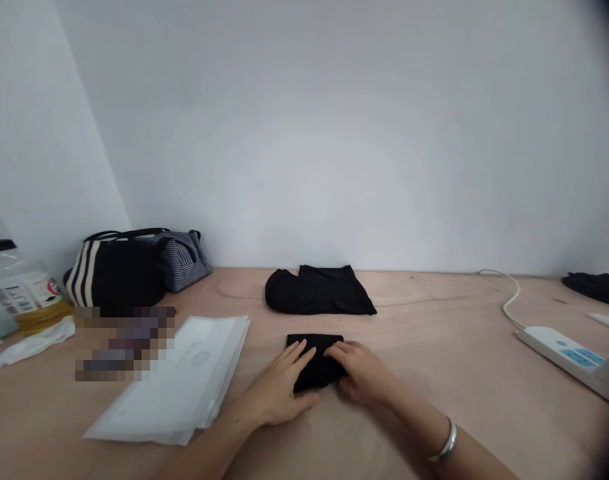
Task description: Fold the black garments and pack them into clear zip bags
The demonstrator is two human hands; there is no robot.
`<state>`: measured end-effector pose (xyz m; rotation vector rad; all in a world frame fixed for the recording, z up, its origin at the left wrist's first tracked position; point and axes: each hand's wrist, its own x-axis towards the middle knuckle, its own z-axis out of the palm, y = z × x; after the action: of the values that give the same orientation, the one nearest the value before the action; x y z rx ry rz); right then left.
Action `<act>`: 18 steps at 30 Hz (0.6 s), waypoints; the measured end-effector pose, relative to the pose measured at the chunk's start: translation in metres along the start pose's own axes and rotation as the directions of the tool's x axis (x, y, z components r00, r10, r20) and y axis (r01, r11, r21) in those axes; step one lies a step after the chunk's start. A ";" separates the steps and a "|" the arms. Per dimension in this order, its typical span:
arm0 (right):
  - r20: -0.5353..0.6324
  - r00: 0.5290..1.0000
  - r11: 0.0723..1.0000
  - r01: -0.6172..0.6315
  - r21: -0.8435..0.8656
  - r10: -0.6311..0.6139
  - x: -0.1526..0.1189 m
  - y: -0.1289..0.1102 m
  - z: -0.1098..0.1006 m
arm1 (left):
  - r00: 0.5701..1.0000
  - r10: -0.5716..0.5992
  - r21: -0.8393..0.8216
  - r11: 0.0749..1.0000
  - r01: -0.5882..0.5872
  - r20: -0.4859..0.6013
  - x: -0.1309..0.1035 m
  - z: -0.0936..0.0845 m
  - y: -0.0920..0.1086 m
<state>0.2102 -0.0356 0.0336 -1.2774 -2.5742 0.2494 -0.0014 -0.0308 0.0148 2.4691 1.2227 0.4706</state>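
Note:
A small folded black cloth [314,367] lies on the table directly in front of me. Flat on its left part rests my left hand [284,383], with the fingers stretched out and the thumb just off the near edge. My right hand [359,370] grips the cloth's right edge, fingers bent over the top and the thumb low at the side. Just beyond, a second black cloth item [319,291], rounded at its left end, lies flat near the wall.
To the left is a stack of clear zip bags [184,380]. Farther left stand a striped black bag [124,273], a blue striped bag [187,260] and a bottle [24,293]. A white power strip [574,353] with its cord and more black cloth [597,287] lie at right.

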 end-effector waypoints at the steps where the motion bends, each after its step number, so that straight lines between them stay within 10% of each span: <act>1: -0.038 0.999 0.998 -0.016 0.057 0.018 -0.001 0.001 -0.001 | 0.999 0.018 -0.030 0.999 -0.019 -0.029 0.000 -0.003 -0.001; 10: -0.131 0.897 0.721 -0.245 0.648 0.423 0.002 0.019 0.003 | 0.938 -0.202 -0.608 0.793 -0.011 -0.280 0.017 -0.009 -0.003; 14: -0.266 0.846 0.838 -0.317 0.445 0.461 0.003 0.029 0.014 | 0.864 -0.275 -0.474 0.879 0.049 -0.421 0.022 0.002 -0.009; 18: -0.422 0.896 0.988 -0.096 0.120 0.138 0.001 0.025 0.014 | 0.913 -0.029 -0.169 0.985 -0.044 -0.406 0.016 0.003 -0.008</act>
<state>0.2242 -0.0203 0.0136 -1.2862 -2.0925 0.0968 0.0038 -0.0138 0.0115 2.2924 1.2547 1.0929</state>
